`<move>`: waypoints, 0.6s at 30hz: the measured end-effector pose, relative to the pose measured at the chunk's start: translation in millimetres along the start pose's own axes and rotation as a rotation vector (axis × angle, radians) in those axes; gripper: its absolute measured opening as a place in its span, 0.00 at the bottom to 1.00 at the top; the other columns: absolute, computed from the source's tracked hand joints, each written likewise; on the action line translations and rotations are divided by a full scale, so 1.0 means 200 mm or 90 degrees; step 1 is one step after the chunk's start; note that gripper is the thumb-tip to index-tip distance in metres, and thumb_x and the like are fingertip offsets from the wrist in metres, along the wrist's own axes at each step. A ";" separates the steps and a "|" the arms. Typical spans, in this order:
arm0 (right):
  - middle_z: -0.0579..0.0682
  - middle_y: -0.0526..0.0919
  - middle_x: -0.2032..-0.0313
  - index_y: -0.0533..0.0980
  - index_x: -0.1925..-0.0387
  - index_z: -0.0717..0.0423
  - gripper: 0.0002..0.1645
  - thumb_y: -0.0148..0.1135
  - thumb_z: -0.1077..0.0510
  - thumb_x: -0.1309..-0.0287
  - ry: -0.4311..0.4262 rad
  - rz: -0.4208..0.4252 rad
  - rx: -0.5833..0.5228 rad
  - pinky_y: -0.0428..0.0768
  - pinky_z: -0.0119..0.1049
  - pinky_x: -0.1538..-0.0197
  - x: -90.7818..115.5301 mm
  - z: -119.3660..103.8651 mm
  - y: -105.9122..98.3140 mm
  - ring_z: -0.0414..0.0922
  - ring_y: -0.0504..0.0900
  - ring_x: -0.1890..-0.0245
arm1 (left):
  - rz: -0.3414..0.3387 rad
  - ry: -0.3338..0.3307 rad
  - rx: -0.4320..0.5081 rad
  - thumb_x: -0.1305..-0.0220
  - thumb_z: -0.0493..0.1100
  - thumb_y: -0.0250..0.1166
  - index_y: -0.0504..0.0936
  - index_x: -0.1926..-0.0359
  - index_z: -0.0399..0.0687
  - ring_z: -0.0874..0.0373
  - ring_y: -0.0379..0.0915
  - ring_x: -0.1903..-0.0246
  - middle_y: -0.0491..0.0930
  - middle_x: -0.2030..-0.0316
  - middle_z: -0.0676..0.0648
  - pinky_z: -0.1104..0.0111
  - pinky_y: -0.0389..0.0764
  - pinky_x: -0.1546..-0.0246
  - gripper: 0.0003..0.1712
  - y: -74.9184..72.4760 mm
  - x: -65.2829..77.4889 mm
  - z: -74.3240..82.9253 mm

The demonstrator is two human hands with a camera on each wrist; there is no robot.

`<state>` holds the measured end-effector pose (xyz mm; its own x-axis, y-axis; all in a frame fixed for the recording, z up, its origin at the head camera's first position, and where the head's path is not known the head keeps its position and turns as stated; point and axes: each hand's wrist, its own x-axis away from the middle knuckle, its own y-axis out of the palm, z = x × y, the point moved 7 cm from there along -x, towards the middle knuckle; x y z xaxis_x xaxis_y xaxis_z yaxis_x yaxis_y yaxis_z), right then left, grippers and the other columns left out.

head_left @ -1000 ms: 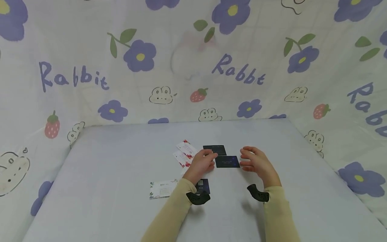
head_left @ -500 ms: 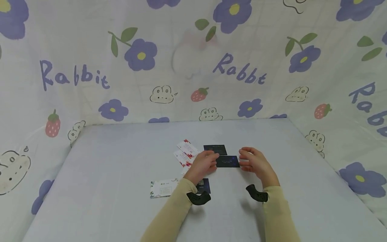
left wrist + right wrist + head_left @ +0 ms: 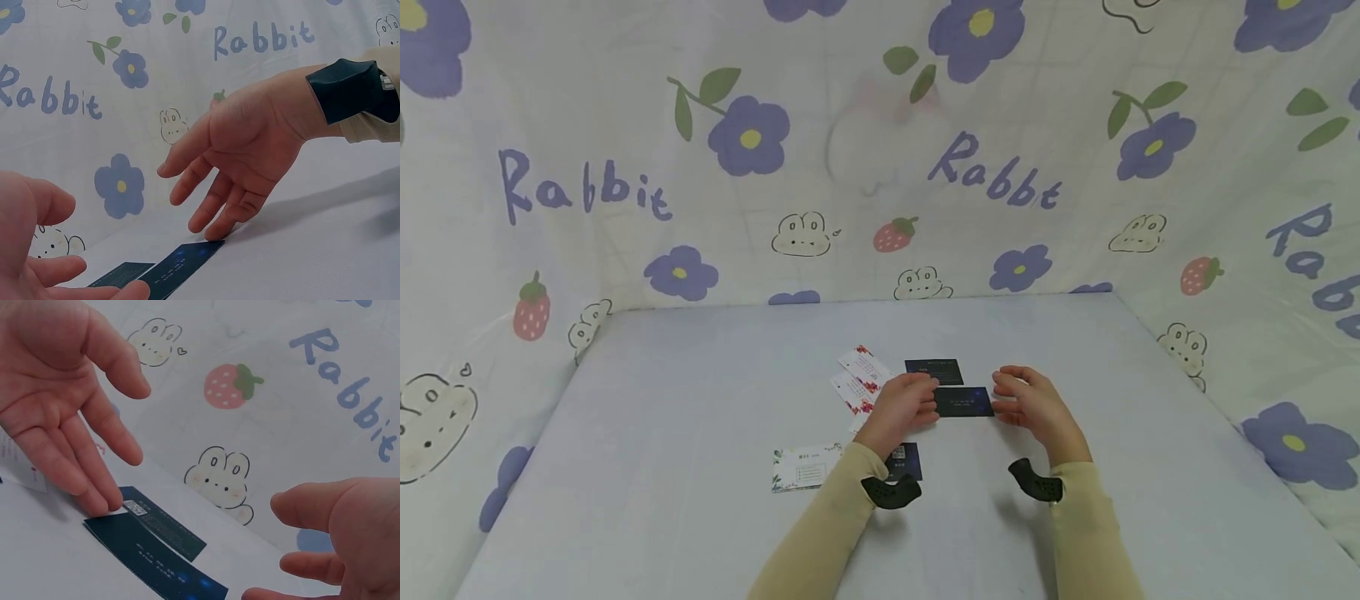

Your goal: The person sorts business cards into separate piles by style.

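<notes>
In the head view, a dark blue business card (image 3: 964, 402) lies flat between my two hands. My left hand (image 3: 895, 410) is at its left end, lower fingertips right at the card's edge and thumb raised. My right hand (image 3: 1040, 410) stands at the opposite end with fingers loosely bent, its lower fingertips (image 3: 215, 232) close to the card's corner in the left wrist view. Neither hand grips anything. Just behind, partly overlapped by the front card, is a second dark business card (image 3: 165, 528) with a small QR code.
Beyond my left hand, white cards with red flowers (image 3: 859, 379) lie fanned out. A white card with green leaves (image 3: 801, 468) sits nearer on the left. Another dark card with a QR code (image 3: 908, 458) is partly hidden under my left wrist. Patterned cloth (image 3: 850, 167) encloses the white table (image 3: 662, 400).
My right hand has shifted slightly left, closer to the front card's end. The left hand and the front dark card have moved only very little; the other cards lie as before.
</notes>
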<state>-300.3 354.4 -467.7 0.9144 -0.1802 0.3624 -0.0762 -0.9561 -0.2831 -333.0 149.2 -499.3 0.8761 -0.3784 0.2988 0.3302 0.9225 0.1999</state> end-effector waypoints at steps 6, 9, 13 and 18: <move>0.53 0.82 0.48 0.56 0.23 0.61 0.39 0.58 0.52 0.27 -0.005 0.012 -0.058 0.80 0.28 0.62 0.01 -0.02 0.00 0.35 0.82 0.65 | 0.021 0.033 0.039 0.27 0.47 0.60 0.71 0.33 0.37 0.48 0.79 0.50 0.76 0.37 0.32 0.59 0.85 0.45 0.27 -0.03 0.03 0.04; 0.44 0.81 0.58 0.56 0.23 0.60 0.39 0.60 0.55 0.28 -0.012 0.011 -0.080 0.80 0.28 0.62 0.01 -0.04 0.01 0.35 0.80 0.65 | 0.032 0.054 0.066 0.26 0.45 0.58 0.70 0.33 0.34 0.48 0.81 0.53 0.75 0.37 0.28 0.59 0.86 0.48 0.27 -0.04 0.05 0.07; 0.42 0.78 0.63 0.58 0.25 0.60 0.37 0.60 0.57 0.29 -0.027 0.011 -0.105 0.80 0.27 0.63 0.02 -0.07 0.03 0.36 0.78 0.66 | 0.039 0.074 0.075 0.26 0.44 0.57 0.69 0.32 0.33 0.48 0.83 0.55 0.76 0.38 0.28 0.62 0.87 0.52 0.28 -0.06 0.08 0.13; 0.39 0.80 0.70 0.62 0.29 0.62 0.33 0.60 0.63 0.31 -0.063 0.013 -0.145 0.80 0.26 0.66 0.05 -0.13 0.05 0.35 0.76 0.72 | 0.034 0.082 0.064 0.25 0.44 0.58 0.69 0.31 0.37 0.51 0.83 0.55 0.76 0.37 0.29 0.66 0.87 0.54 0.27 -0.08 0.14 0.20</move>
<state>-302.8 337.1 -444.6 0.9455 -0.1878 0.2660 -0.1729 -0.9818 -0.0788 -327.5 119.8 -456.9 0.9313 -0.3097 0.1916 0.2505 0.9266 0.2804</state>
